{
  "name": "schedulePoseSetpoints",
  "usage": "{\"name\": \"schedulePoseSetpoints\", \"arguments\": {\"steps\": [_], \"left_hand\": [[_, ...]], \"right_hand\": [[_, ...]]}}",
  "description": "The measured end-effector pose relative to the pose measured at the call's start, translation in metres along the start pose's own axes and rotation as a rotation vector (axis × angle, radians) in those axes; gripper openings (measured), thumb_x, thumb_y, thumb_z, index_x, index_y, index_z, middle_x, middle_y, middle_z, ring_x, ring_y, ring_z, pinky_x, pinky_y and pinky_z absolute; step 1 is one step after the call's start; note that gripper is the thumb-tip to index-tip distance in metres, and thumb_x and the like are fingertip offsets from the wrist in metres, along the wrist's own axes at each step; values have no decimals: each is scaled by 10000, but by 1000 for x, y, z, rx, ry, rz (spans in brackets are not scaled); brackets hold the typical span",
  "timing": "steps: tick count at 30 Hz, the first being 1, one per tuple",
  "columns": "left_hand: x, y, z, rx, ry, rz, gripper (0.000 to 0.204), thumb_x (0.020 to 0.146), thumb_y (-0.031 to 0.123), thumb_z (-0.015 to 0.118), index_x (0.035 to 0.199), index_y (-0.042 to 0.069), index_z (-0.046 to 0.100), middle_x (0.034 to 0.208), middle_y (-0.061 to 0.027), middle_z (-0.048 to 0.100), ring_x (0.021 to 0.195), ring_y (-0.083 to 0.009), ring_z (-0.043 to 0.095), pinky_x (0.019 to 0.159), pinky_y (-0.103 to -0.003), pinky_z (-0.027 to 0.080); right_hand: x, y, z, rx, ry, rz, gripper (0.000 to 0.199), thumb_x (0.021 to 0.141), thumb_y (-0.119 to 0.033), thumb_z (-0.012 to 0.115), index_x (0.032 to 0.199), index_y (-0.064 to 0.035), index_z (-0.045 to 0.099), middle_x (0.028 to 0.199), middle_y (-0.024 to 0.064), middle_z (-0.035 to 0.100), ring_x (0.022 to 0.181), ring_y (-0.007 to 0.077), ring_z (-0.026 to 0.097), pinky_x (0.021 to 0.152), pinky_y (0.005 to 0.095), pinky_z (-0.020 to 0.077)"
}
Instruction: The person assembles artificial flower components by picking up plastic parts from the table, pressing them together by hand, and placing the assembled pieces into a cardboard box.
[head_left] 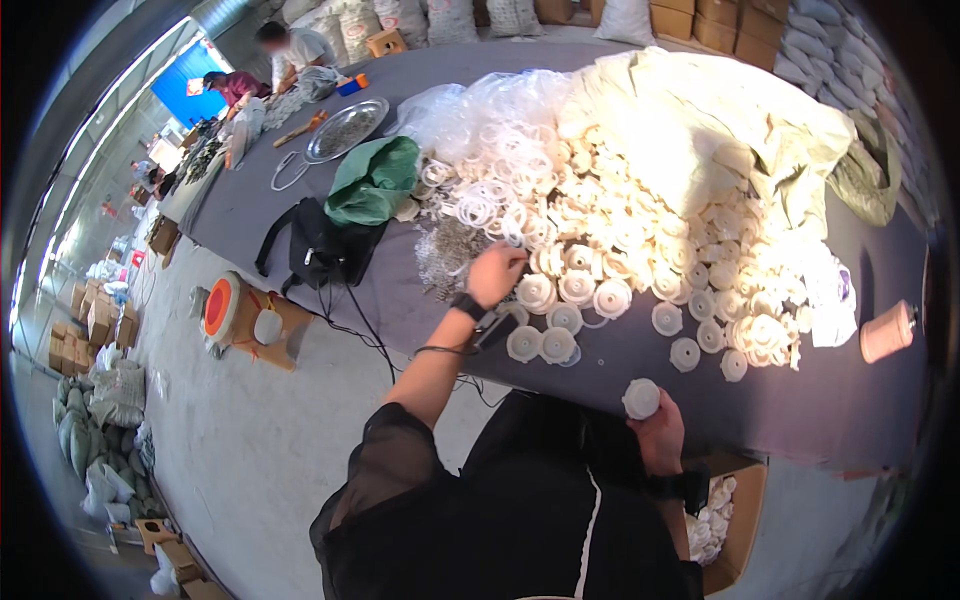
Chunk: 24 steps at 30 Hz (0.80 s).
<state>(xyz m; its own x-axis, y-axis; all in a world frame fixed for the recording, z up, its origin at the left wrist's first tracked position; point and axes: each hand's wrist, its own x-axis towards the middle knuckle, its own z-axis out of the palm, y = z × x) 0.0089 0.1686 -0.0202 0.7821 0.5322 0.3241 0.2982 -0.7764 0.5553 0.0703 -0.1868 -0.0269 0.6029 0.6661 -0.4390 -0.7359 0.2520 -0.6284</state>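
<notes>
**Two hands among white plastic caps**

Right hand [658, 432] is closed around one white cap [641, 398] at the table's [620, 375] near edge. Left hand [496, 274] reaches into thin rings [478, 208] mid-table; its grip cannot be told.

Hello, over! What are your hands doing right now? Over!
Left hand reaching into the pile of white rings. Right hand holding a white plastic cap. More caps between the hands on the grey table.

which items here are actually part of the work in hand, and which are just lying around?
In use:
right hand holding white cap
left hand at the metal springs
white ring pile

Lying about:
green bag
black bag
metal tray
pink roll
</notes>
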Motion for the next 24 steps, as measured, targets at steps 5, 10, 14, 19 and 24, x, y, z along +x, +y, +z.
{"name": "schedulePoseSetpoints", "arguments": {"steps": [5, 10, 14, 19, 24], "left_hand": [[24, 1, 6, 60, 250, -67, 97, 732, 84, 569, 821, 54, 595, 823, -129, 542, 753, -312, 549, 652, -363, 448], [32, -11, -1, 198, 330, 44, 128, 683, 52, 539, 805, 71, 572, 882, -129, 516, 810, -320, 531, 674, -401, 451], [28, -10, -1, 238, 200, 130, 119, 686, 97, 558, 803, 89, 583, 798, -92, 528, 787, -291, 543, 643, -387, 461], [13, 5, -20, 126, 373, 151, 134, 721, 116, 589, 852, 101, 611, 831, -76, 551, 700, -268, 565, 592, -371, 466], [11, 18, -35, -48, 428, 13, 92, 717, 119, 633, 785, 57, 631, 740, -61, 570, 662, -223, 579, 556, -323, 456]], "right_hand": [[-6, -1, -10, -17, -4, -34, 277, 870, -252, 385, 1044, -65, 491, 996, 70, 576, 855, 194, 565, 603, 300, 461], [-3, 3, -26, 38, -23, -25, 276, 866, -264, 397, 1037, -80, 511, 987, 56, 582, 853, 191, 567, 609, 298, 453], [-4, 2, -28, 71, -11, 0, 287, 862, -288, 404, 1033, -91, 523, 980, 44, 586, 853, 181, 565, 605, 302, 448], [6, 6, -41, 81, -78, 42, 339, 849, -315, 413, 1082, -94, 523, 1013, 42, 589, 906, 192, 553, 696, 323, 437], [-2, 2, -25, 48, -36, 18, 334, 857, -309, 416, 1100, -100, 510, 1027, 43, 585, 908, 183, 552, 698, 313, 441]]}}
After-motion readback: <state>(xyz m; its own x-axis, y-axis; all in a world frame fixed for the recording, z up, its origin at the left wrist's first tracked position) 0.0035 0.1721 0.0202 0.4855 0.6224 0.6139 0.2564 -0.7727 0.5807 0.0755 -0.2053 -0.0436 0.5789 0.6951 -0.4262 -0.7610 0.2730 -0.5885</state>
